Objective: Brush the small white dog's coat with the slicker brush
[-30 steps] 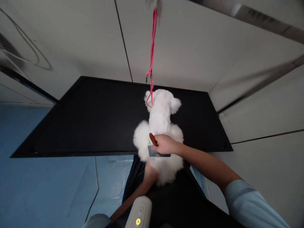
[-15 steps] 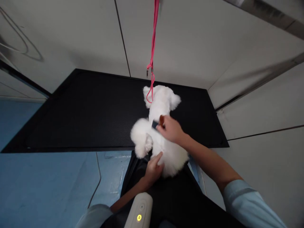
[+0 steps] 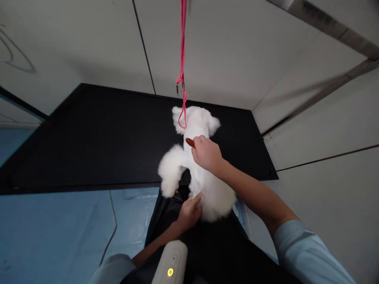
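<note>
Head view shows a small fluffy white dog (image 3: 195,165) standing at the near edge of a black textured desk (image 3: 97,138), facing away, with a pink nylon leash (image 3: 182,59) running straight up from its neck. Right hand (image 3: 207,154) rests on the dog's upper back, its grip clamped on a brush with a reddish-brown wooden handle (image 3: 190,142), of which only the handle end shows. Left hand (image 3: 189,213) touches the fur at the dog's rump with fingers loosely apart, just above a black apron (image 3: 213,244).
</note>
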`<state>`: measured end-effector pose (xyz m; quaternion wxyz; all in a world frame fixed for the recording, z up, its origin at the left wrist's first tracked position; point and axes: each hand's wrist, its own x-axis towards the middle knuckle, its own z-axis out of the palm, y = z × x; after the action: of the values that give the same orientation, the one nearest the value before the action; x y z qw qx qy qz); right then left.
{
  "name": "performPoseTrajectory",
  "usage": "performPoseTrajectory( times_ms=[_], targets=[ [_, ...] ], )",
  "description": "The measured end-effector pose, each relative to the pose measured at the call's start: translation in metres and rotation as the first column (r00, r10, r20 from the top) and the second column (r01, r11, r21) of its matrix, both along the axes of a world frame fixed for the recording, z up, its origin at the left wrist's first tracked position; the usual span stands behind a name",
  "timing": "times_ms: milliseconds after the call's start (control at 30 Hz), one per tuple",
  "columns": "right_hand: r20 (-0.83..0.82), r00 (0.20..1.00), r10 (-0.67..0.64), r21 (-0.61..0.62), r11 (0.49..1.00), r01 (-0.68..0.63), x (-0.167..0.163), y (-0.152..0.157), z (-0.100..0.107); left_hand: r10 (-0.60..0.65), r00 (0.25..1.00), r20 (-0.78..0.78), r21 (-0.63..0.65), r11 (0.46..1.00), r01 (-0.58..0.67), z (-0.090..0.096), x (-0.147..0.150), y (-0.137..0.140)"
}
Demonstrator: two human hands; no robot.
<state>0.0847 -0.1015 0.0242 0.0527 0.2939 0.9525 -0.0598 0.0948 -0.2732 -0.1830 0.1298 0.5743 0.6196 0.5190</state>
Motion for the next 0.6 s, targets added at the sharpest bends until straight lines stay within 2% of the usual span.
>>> performPoseTrajectory(
  times_ms=[33,67,133,167,233,267,300,367,400,433,467,533,567,600],
  targets=[
    [0.015,0.999,0.042,-0.028,0.999,-0.041,0.001,0.0,0.0,0.002,1.0,0.003,0.007,1.0,-0.002,0.0,0.001,0.0],
    [0.077,0.992,0.099,-0.106,0.99,-0.09,0.002,0.001,0.0,0.002,1.0,0.005,0.014,1.0,-0.002,-0.001,0.002,0.001],
    [0.211,0.968,0.136,-0.236,0.968,-0.084,0.005,0.004,0.001,-0.002,1.0,0.01,0.033,0.999,0.001,0.0,0.004,0.004],
    [0.231,0.97,0.078,-0.214,0.977,-0.028,0.006,0.005,0.002,-0.005,1.0,0.017,0.037,0.999,0.004,0.001,0.004,0.005],
    [0.125,0.988,-0.092,-0.046,0.994,0.098,0.01,0.008,0.005,-0.03,0.999,0.04,0.037,0.999,0.029,0.004,0.006,0.007],
    [0.055,0.992,-0.113,0.005,0.994,0.113,0.012,0.009,0.006,-0.053,0.997,0.052,0.044,0.998,0.051,0.005,0.006,0.008],
    [0.04,0.997,-0.07,-0.013,0.997,0.071,0.014,0.01,0.008,-0.082,0.995,0.058,0.056,0.995,0.078,0.006,0.006,0.008],
    [0.152,0.985,0.079,-0.193,0.98,-0.048,0.017,0.012,0.009,-0.126,0.991,0.052,0.078,0.989,0.122,0.007,0.005,0.009],
    [0.209,0.971,0.115,-0.267,0.962,-0.056,0.019,0.013,0.01,-0.142,0.989,0.044,0.079,0.987,0.138,0.008,0.004,0.008],
    [0.232,0.969,0.088,-0.274,0.961,-0.022,0.022,0.016,0.009,-0.159,0.987,0.039,0.069,0.985,0.156,0.007,0.002,0.008],
    [0.204,0.979,0.002,-0.208,0.977,0.041,0.025,0.018,0.009,-0.178,0.983,0.04,0.058,0.983,0.176,0.007,0.0,0.007],
    [0.018,0.986,-0.165,-0.013,0.986,0.165,0.033,0.023,0.007,-0.213,0.975,0.065,0.029,0.977,0.212,0.007,-0.004,0.006],
    [-0.049,0.985,-0.164,0.013,0.986,0.165,0.038,0.026,0.006,-0.208,0.974,0.088,0.006,0.978,0.208,0.008,-0.006,0.004],
    [-0.053,0.992,-0.115,-0.028,0.993,0.114,0.042,0.027,0.004,-0.183,0.977,0.109,-0.023,0.982,0.187,0.008,-0.009,0.003]
  ],
)
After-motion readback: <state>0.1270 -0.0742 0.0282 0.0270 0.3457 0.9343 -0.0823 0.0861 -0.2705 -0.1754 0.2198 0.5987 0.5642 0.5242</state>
